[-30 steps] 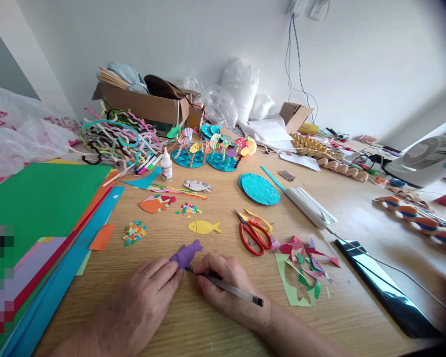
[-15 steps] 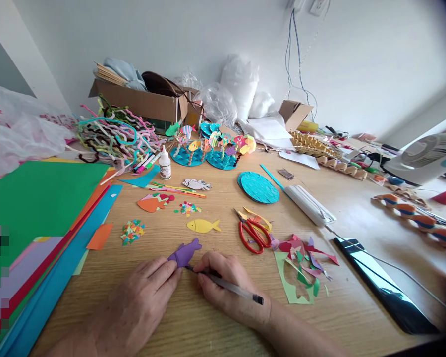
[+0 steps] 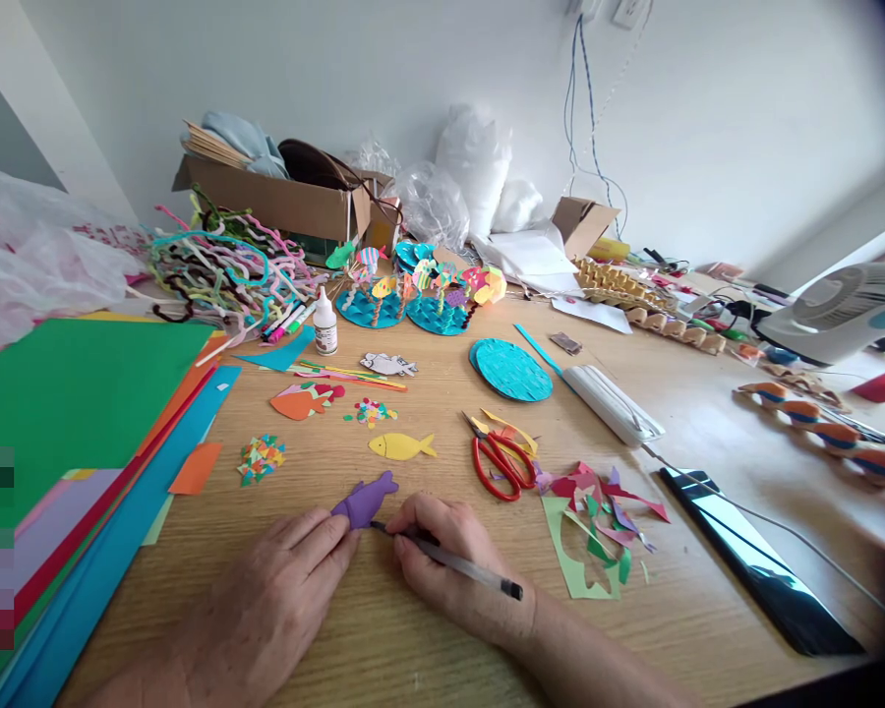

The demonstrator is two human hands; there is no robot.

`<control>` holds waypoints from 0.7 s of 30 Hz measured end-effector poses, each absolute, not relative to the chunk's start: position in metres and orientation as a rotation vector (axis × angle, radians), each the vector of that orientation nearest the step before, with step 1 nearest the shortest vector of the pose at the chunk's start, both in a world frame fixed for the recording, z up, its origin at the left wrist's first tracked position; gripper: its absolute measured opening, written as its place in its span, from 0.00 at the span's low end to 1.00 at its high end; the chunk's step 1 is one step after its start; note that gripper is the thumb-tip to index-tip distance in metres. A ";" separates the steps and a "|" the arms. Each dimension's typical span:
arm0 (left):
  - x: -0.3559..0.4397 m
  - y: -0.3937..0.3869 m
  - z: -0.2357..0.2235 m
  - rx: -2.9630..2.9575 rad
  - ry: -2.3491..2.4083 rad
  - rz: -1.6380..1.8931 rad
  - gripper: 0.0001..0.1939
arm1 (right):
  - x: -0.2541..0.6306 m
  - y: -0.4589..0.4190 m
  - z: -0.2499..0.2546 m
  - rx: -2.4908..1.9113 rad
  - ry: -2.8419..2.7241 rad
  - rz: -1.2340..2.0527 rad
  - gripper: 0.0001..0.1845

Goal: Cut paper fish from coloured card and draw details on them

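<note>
My left hand (image 3: 272, 590) lies on the table with its fingers pressed together over the head end of a purple paper fish (image 3: 369, 500), whose tail points away from me. In my right hand (image 3: 453, 560) is a gel pen (image 3: 464, 564) with a clear barrel and a black end. Its tip is right beside the lower edge of the purple fish; whether it touches the paper I cannot tell. Just beyond lies a yellow paper fish (image 3: 402, 446) with a drawn eye and gill line. Red-handled scissors (image 3: 501, 467) rest to the right, blades partly apart.
Coloured paper sheets (image 3: 103, 393) are stacked at left. Paper scraps (image 3: 597, 511), a phone (image 3: 759, 560) and a white power strip (image 3: 611, 403) lie at right. Farther back are a glue bottle (image 3: 325, 324), teal discs (image 3: 512, 370), pipe cleaners (image 3: 221, 270) and a cardboard box (image 3: 280, 197).
The pen tip has shifted very slightly along the fish's lower edge. Both hands keep their hold, and the camera view has moved a touch.
</note>
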State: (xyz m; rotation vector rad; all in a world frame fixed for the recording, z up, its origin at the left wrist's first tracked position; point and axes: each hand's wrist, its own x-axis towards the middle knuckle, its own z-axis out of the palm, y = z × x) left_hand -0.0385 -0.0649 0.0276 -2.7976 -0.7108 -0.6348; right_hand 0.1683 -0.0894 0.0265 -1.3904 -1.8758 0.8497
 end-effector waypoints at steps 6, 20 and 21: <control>-0.039 -0.065 0.027 -2.813 -0.714 -0.612 0.23 | 0.168 -0.089 0.025 -1.380 -1.866 0.855 0.05; -0.037 -0.067 0.026 -2.787 -0.739 -0.585 0.22 | 0.168 -0.089 0.027 -1.372 -1.877 0.913 0.07; -0.037 -0.067 0.026 -2.789 -0.739 -0.578 0.22 | 0.168 -0.089 0.027 -1.375 -1.880 0.906 0.07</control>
